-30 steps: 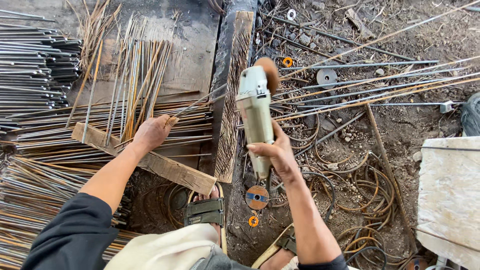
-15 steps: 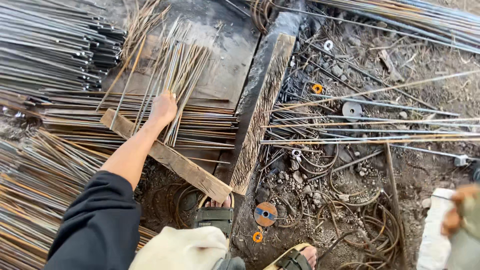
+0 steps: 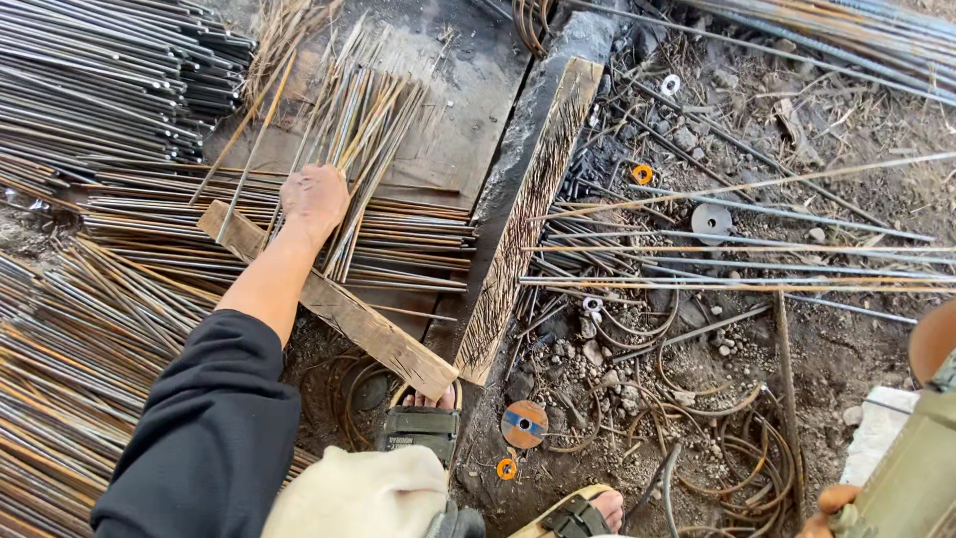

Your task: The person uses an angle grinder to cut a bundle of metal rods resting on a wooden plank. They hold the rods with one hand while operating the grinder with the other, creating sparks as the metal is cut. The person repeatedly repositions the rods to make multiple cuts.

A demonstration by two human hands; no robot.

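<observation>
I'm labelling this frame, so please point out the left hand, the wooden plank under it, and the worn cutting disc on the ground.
left hand (image 3: 315, 197), head view, on the knuckles.
wooden plank (image 3: 368, 327), head view, on its top face.
cutting disc (image 3: 524, 424), head view, near its centre hole.

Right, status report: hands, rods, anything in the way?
Left hand gripping cut rods over the plank. Right hand at frame edge on the grinder. Loose rods beside the block.

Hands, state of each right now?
Left hand: closed on the cut metal rods lying over the stack.
Right hand: only fingertips show at the frame edge, against the angle grinder; grip cannot be told.
</observation>
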